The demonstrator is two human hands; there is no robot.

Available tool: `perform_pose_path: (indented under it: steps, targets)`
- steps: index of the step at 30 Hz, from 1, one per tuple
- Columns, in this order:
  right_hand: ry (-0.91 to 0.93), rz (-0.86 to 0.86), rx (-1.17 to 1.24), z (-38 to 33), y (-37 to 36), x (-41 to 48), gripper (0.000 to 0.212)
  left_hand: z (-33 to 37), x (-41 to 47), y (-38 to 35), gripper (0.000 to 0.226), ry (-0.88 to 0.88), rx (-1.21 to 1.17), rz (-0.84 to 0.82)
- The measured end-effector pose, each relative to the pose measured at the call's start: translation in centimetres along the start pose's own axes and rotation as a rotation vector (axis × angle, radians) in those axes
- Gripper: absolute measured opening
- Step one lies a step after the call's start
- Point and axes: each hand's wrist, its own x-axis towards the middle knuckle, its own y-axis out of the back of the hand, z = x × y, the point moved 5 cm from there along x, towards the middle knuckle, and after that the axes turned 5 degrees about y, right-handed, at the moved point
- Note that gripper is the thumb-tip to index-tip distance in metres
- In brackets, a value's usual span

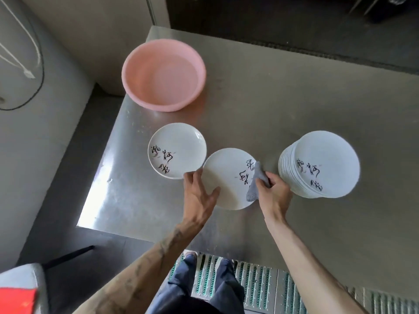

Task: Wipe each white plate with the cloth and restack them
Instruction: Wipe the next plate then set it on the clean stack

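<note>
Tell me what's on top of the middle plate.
A grey cloth, gripped by the right hand, rests on the plate's right edge; the left hand holds its left edge. The plate surface under it is hidden.

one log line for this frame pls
step: wiping plate | left grip: holds plate rim | right grip: holds cloth on plate | single plate: left | stack: right

Two loose white plates, left plate (179,146) and middle plate (224,175); one plate stack (328,155), its number uncountable; one grey cloth (259,175); one pink basin (136,71).
</note>
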Motion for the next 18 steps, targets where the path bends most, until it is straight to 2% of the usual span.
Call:
perform_pose_path:
  steps: [8, 9, 11, 14, 18]
  targets:
    - [-0.044, -0.031, -0.08, 5.0, 0.9, -1.0, 0.009, -2.9, -0.6, -4.2, 0.1, 0.0, 0.125, -0.154]
    - [-0.028, -0.025, -0.109, 5.1, 0.9, -1.1, 0.006, -3.3, -0.4, -4.2, 0.104, -0.028, 0.155, -0.164]
    - [0.054, -0.015, -0.218, 4.8, 0.9, -0.9, 0.015, -3.8, -0.2, -4.2, 0.118, -0.104, 0.258, -0.192]
    - [0.205, -0.056, -0.346, 3.4, 0.0, -0.1, 0.019, -4.4, 0.1, -4.3, 0.134, -0.221, 0.409, -0.207]
    - [0.256, -0.106, -0.394, 1.9, -3.0, 1.6, 0.029, -5.0, 0.4, -4.4, 0.136, -0.191, 0.342, -0.205]
